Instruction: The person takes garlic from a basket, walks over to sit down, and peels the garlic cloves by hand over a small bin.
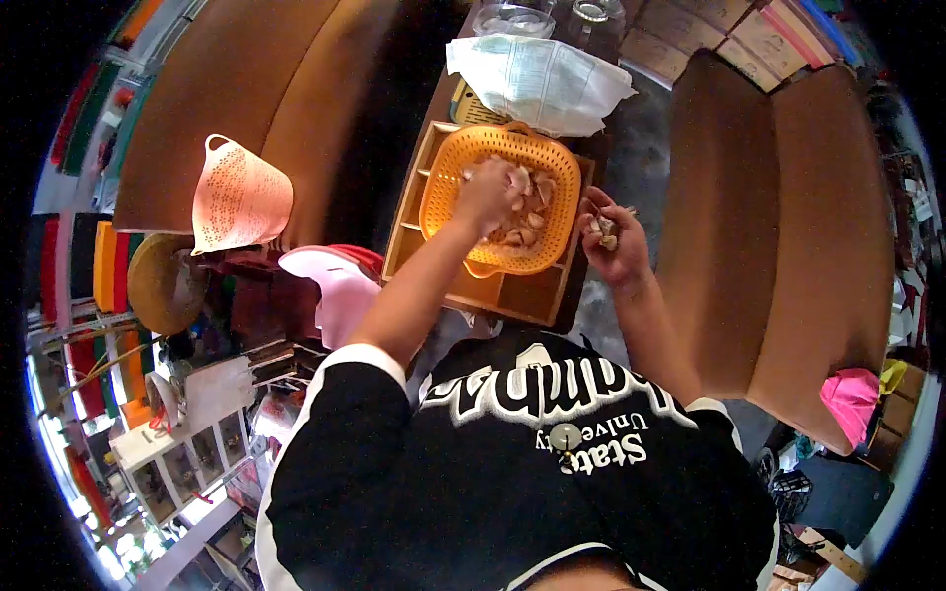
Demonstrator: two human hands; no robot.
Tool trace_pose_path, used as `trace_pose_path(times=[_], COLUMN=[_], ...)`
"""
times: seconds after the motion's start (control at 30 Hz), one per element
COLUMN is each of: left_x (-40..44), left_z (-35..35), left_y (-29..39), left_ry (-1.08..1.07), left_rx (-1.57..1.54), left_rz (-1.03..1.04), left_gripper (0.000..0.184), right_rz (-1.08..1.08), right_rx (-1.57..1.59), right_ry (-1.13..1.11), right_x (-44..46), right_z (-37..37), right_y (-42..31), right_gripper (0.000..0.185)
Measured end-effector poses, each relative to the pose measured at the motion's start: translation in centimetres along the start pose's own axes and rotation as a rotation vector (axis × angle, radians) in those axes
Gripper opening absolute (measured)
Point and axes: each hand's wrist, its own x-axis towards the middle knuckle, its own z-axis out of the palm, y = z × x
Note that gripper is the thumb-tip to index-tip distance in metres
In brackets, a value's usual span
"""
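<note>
An orange perforated plastic basket [566,202] rests on a wooden compartment tray [406,212]. Garlic cloves [535,219], some in pale skins, lie spread over the basket's floor. My left hand [485,197] reaches down into the basket, its fingers curled on garlic there; the fingertips are partly hidden. Just outside the basket's right rim, my right hand [619,246] is turned palm up. Its fingers are bent around several garlic pieces [603,231], which show in the palm.
Behind the basket lies a whitish printed sheet or bag [537,84], with a clear plastic container [512,22] beyond it. Brown padded benches [729,227] flank the table. A pink basket [241,197] sits on the left bench, and a pink chair [340,291] stands nearby.
</note>
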Motion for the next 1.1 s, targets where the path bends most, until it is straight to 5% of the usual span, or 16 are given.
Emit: trace_pose_path(times=[0.03,0.13,0.2,0.27,0.3,0.37,0.4,0.5,0.57,0.67,0.7,0.8,0.87,0.93,1.0,1.1], left_x=[0.4,-1.9,-3.0,-4.2,-4.8,-7.7,-10.0,-19.5,-27.8,-39.8,-44.2,-54.4,-60.4,-68.0,-77.7,-93.8], left_z=[-1.4,-7.4,-7.2,-8.1,-9.0,-12.0,-13.4,-16.2,-15.5,-14.5,-13.8,-11.8,-10.3,-7.9,-3.2,7.6], left_y=[0.2,6.3,6.9,8.0,7.9,7.1,6.5,3.5,0.1,-0.4,-0.4,1.0,2.0,2.2,2.5,3.8], left_ry=[-0.032,0.049,0.047,0.069,0.164,0.300,0.365,0.385,0.401,0.386,0.395,0.394,0.333,0.292,0.373,-0.249], left_rx=[-0.325,-0.544,-0.338,-0.098,-0.124,-0.059,-0.034,-0.045,0.033,0.176,0.197,0.106,0.144,0.182,0.053,0.275], left_rz=[-0.168,-0.031,0.113,0.050,0.026,-0.110,-0.179,-0.431,-0.536,-0.783,-0.856,-1.206,-1.302,-1.355,-1.569,-1.537], left_gripper=[0.027,0.028,0.028,0.030,0.030,0.031,0.032,0.027,0.023,0.020,0.020,0.019,0.021,0.022,0.025,0.028], right_rz=[0.025,0.167,0.190,0.112,0.068,-0.146,0.056,-0.332,-0.271,-0.358,-0.183,-0.143,-0.440,-0.564,-0.147,-0.062], right_rx=[-0.036,-0.039,-0.113,-0.293,-0.402,-0.908,-0.537,-2.335,-2.675,-2.585,-2.548,-2.755,-3.078,-2.879,-2.024,-1.107], right_ry=[-0.046,-0.265,-0.264,-0.100,-0.188,-0.157,-0.077,-0.200,-0.240,-0.313,-0.265,-0.205,-0.336,0.006,0.179,-0.020], right_x=[0.0,1.5,2.5,3.3,3.9,6.0,6.9,8.2,9.1,20.0,21.2,14.2,12.0,10.9,7.0,3.6], right_z=[0.0,-0.3,0.7,3.0,3.1,1.6,2.6,4.6,3.5,-11.3,-12.3,-3.1,-0.4,0.9,6.1,8.7], right_y=[0.1,1.4,3.1,5.2,5.3,4.5,3.6,2.4,3.6,2.4,2.1,4.4,5.3,4.6,4.5,6.8], right_gripper=[0.029,0.036,0.041,0.044,0.045,0.040,0.037,0.023,0.030,0.052,0.055,0.042,0.031,0.033,0.042,0.044])
